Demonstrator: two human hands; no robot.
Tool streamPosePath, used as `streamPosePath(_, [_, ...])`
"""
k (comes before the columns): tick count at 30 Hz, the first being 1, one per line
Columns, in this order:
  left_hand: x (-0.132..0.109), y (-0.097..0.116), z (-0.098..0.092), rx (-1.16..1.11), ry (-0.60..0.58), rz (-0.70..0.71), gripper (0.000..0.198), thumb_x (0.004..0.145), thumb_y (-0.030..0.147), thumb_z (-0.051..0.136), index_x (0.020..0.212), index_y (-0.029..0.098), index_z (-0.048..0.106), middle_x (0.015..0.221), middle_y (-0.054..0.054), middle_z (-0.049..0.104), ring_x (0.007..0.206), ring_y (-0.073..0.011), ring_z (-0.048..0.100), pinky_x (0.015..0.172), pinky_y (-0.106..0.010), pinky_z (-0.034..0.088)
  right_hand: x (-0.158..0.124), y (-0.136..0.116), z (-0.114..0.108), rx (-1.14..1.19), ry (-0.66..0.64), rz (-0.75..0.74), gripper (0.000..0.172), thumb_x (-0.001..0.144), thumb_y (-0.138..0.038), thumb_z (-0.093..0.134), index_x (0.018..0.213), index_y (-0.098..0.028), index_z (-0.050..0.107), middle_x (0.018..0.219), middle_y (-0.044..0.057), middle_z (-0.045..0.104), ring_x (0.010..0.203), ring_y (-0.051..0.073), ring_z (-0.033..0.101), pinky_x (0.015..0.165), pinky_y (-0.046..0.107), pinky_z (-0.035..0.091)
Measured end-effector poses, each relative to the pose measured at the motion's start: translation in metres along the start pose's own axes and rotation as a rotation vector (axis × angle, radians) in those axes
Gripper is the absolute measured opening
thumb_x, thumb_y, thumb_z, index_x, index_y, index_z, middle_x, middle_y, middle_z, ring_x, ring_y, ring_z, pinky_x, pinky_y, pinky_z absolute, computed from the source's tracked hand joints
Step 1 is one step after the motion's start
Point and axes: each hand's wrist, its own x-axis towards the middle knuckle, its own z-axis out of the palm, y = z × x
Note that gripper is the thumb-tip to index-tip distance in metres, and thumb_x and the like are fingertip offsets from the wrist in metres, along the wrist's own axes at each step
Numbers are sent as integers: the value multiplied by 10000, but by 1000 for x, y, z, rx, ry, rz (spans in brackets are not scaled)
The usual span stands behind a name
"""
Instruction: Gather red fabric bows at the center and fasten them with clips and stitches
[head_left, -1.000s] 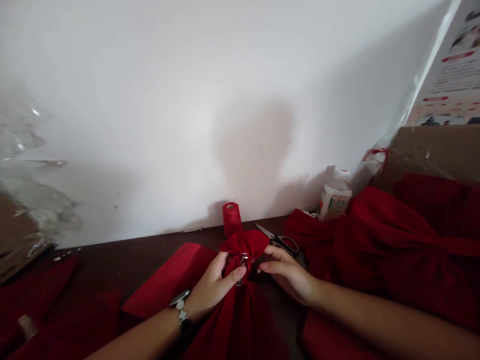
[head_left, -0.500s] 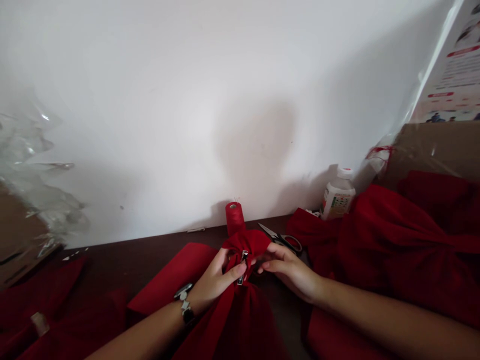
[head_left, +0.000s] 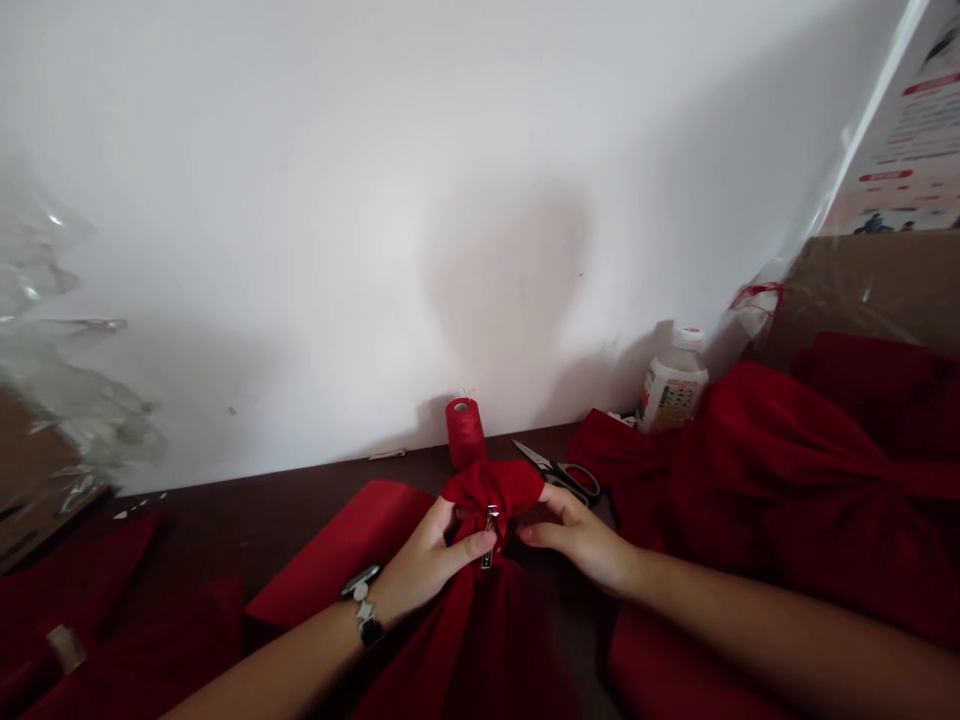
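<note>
Between my two hands is a gathered red fabric bow [head_left: 495,610], with long folds hanging toward me. A small metal clip [head_left: 489,535] lies across its pinched middle. My left hand [head_left: 435,545] grips the bow from the left, its thumb pressed on the clip and its fingers hidden behind the cloth. On the other side my right hand [head_left: 574,535] holds the upper right edge of the bow, thumb and fingers bent around it. A cone of red thread [head_left: 465,435] stands just behind the bow, and scissors [head_left: 559,472] lie beyond my right hand.
On the dark table [head_left: 292,490] rests a flat red cloth piece [head_left: 341,550]. Large red bows [head_left: 795,480] pile up at right, near a white-capped bottle [head_left: 675,380]. More red fabric [head_left: 97,610] lies at left. A white wall [head_left: 300,250] closes off the back.
The top of the bow is spread slightly wider, and the clip stands more upright. Both hands keep their hold. The whole view has shifted slightly.
</note>
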Motion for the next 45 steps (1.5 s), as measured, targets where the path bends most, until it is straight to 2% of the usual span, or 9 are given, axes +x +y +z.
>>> streamPosePath(4, [1,-1,0,32,60,3,572,808,422,614,1303,195,440,1301,-105,541,1221,-282,467,1069,-433,331,6,-11,-10,-369,-83,-85,257,729,-138,566,958,-178,675,978,37,687,901,183,614,910,339,443])
streamPosePath(8, [1,-3,0,70,111,-28,554,826,413,590,1304,179,434,1298,-107,542,1229,-274,467,1071,-421,336,8,-35,-16,-937,-50,-74,158,757,-122,549,799,-173,693,780,42,691,717,183,629,697,297,483])
streamPosePath(11, [1,-5,1,65,112,-37,540,820,414,598,1290,189,453,1306,-94,540,1231,-271,468,1073,-413,337,5,-44,-14,-1124,1,-336,127,794,-133,558,875,-169,649,859,70,656,821,194,606,753,311,480])
streamPosePath(13, [2,-6,2,39,103,-35,533,800,397,628,1270,198,476,1318,-84,536,1236,-273,466,1072,-410,339,3,-41,-11,-1085,-84,-478,183,832,-145,543,998,-178,612,1013,97,619,960,198,576,835,318,475])
streamPosePath(16, [4,-5,4,-39,91,-24,529,763,351,674,1240,203,498,1323,-76,538,1239,-271,466,1067,-405,347,2,-31,-8,-975,-167,-493,242,860,-172,546,1098,-203,568,1141,105,564,1048,188,548,895,318,467])
streamPosePath(21, [4,-1,6,-194,64,-58,442,739,308,688,1142,185,556,1182,-68,630,1149,-261,535,1010,-395,396,4,-22,-6,-823,-98,-440,41,872,-194,558,896,-193,590,947,68,585,902,160,576,803,277,479])
streamPosePath(24, [3,1,8,-281,52,-104,330,754,334,661,1034,167,607,1042,-56,674,1024,-247,594,930,-384,443,4,-21,-5,-785,-54,-418,50,861,-206,580,815,-188,586,892,53,565,832,149,564,754,265,465])
streamPosePath(34, [6,-3,8,-463,-10,-129,227,739,283,685,920,152,646,871,-23,694,822,-178,624,783,-285,471,1,-16,-4,-786,-32,-385,55,849,-208,594,802,-181,588,893,53,547,848,158,549,766,277,446])
streamPosePath(45, [5,-4,13,-527,103,-103,216,721,225,686,912,143,629,815,-16,689,758,-161,629,744,-278,483,-2,-13,-3,-825,-50,-410,54,854,-213,589,807,-186,589,902,51,520,841,150,530,761,267,447])
